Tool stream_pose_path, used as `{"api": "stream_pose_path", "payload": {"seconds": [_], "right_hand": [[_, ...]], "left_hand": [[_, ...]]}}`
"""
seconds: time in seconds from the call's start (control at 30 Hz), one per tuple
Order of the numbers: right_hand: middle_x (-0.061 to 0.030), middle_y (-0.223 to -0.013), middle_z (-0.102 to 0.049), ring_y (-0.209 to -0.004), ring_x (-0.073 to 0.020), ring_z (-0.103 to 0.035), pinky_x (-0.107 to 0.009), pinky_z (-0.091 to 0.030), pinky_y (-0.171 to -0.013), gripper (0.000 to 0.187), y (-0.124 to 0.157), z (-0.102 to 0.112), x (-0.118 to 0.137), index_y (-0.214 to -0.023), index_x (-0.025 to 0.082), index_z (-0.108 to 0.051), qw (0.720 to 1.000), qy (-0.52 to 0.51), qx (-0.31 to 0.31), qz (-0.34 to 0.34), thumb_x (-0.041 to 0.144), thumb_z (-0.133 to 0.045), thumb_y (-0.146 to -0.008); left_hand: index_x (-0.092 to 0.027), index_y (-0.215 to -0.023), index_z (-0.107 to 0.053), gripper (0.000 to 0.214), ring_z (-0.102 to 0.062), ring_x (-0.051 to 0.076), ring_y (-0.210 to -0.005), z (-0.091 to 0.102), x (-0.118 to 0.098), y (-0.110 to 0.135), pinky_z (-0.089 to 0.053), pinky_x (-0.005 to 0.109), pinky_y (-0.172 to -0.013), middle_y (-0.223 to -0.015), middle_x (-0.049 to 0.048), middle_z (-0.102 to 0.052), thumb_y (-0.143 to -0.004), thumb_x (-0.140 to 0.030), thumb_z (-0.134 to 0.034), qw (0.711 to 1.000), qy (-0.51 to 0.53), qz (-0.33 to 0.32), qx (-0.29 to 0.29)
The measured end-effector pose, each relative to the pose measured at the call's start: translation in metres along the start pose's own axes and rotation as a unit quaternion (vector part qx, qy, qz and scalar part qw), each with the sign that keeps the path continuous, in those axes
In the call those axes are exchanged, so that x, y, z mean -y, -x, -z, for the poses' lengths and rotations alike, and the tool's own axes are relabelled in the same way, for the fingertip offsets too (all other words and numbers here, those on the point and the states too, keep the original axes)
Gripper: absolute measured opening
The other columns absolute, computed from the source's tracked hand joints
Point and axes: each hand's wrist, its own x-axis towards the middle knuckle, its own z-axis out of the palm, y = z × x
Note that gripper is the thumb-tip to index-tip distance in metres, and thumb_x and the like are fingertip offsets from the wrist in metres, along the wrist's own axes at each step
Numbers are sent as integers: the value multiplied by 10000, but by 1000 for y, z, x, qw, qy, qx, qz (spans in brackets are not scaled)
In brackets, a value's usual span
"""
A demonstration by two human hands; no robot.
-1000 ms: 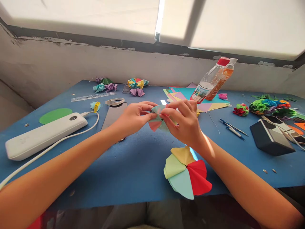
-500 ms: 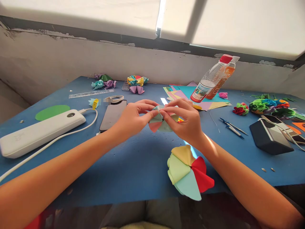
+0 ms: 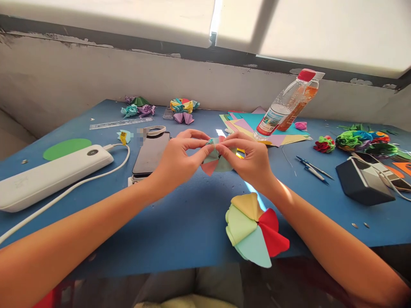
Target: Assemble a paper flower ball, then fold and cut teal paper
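Note:
Between my two hands is a small round paper flower (image 3: 210, 167) with pale green and pink folds, held just above the blue table (image 3: 154, 239). My left hand (image 3: 184, 156) pinches its left side between thumb and fingers. From the right, my right hand (image 3: 248, 158) pinches it near the centre, thumb and fingertips meeting there. My fingers cover part of the flower. Closer to me, by the table's front edge, lies a larger paper flower (image 3: 247, 239) with yellow, green, light blue and red folds.
A white power bank (image 3: 54, 177) with a cable and a phone (image 3: 150, 156) lie left. Behind my hands are coloured paper sheets (image 3: 247, 128) and a bottle (image 3: 276, 111). Pens (image 3: 314, 171), a black box (image 3: 366, 184) and crumpled paper flowers (image 3: 349, 141) are on the right.
My right hand's raised fingers have come down closer to the flower. Both hands still pinch it in nearly the same place; the view has shifted slightly.

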Motion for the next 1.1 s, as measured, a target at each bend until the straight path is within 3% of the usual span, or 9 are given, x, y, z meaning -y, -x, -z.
{"api": "stream_pose_path", "payload": {"seconds": [0.23, 0.53, 1.1], "right_hand": [[-13, -773, -637, -839, -176, -634, -354, -513, -791, 141, -1, 1, -3, -773, 225, -711, 998, -41, 16, -35, 325, -641, -844], [-11, -785, -652, -813, -151, -625, -348, -511, -849, 78, -2, -1, -2, -785, 217, -729, 997, -63, 16, -37, 258, -670, -815], [-14, -785, -663, -840, -154, -631, -320, -510, -815, 85, -3, 1, -3, -776, 212, -731, 995, -77, 19, -57, 243, -659, -806]], "left_hand": [[-266, -848, -762, 206, -565, 200, -1050, -1, -1, 2, -457, 308, -895, -1046, 19, -624, -847, -381, -591, 1000, -12, -11, 0], [-256, -883, -767, 203, -575, 186, -1031, -3, 3, 0, -459, 288, -892, -1033, 24, -626, -851, -352, -591, 1000, -18, -21, -13], [-258, -868, -773, 173, -585, 176, -1000, -4, 5, 1, -456, 289, -866, -1008, 24, -632, -844, -320, -613, 999, -10, -37, -20]]}}
